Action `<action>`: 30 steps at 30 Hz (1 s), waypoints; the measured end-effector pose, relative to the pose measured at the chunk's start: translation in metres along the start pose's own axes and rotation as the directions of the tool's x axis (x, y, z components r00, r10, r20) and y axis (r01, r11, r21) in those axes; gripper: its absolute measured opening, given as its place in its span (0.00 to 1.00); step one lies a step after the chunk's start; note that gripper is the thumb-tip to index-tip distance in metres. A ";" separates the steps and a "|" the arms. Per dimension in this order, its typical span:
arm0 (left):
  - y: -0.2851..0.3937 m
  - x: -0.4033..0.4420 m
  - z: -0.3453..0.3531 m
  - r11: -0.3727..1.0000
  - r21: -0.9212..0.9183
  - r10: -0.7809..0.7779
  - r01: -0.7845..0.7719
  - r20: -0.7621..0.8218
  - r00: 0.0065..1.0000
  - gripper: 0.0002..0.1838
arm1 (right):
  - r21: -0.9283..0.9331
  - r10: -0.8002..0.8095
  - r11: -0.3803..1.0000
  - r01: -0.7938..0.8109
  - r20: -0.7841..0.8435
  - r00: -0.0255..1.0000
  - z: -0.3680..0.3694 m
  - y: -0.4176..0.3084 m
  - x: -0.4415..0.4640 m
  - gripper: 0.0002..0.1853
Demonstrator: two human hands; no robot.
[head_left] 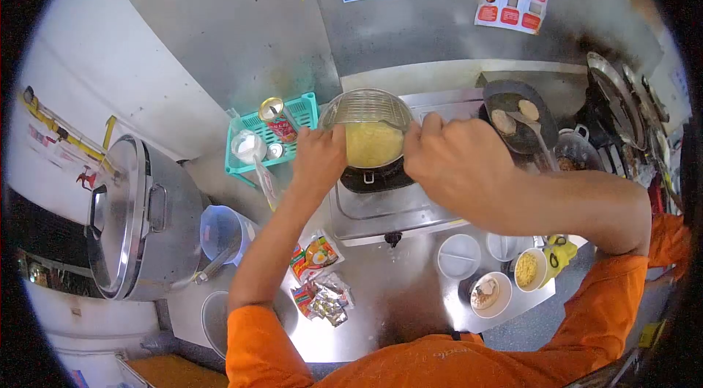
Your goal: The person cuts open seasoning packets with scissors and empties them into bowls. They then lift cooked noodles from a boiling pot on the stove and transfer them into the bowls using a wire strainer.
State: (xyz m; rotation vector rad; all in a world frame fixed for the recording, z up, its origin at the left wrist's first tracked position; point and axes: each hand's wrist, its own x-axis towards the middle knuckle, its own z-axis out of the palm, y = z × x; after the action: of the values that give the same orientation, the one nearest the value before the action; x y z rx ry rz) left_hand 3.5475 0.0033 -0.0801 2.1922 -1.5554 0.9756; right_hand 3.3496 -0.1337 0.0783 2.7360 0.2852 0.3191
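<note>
Both my hands are raised over the stove, at either side of a round metal pot (368, 104) with ridged lines on its far inner wall. Pale yellow noodles (374, 145) fill the near half of the view into it. At the pot's left rim, my left hand (320, 156) is closed, its thumb toward the middle. My right hand (455, 161) makes a fist at the right rim, beside a thin dark piece of metal. What either hand grips is hidden by the fingers.
A teal basket (307, 106) with cans stands left of the stove (395, 212). Right of it are a dark pan (512, 135) with patties and a spatula. Seasoning packets (322, 299), bowls (489, 307), a blue jug (222, 230) and a large lidded pot (157, 219) surround the counter.
</note>
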 end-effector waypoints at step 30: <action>-0.018 0.028 -0.015 0.989 -0.080 -0.106 0.127 0.224 0.969 0.05 | 0.195 0.347 0.906 -0.376 0.168 0.923 0.028 0.088 -0.001 0.09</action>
State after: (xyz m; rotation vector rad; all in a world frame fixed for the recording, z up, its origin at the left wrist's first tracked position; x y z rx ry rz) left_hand 3.5637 -0.0013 -0.0476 2.3591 -1.5076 0.6306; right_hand 3.3694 -0.2241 0.0861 3.0104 -0.2454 0.2128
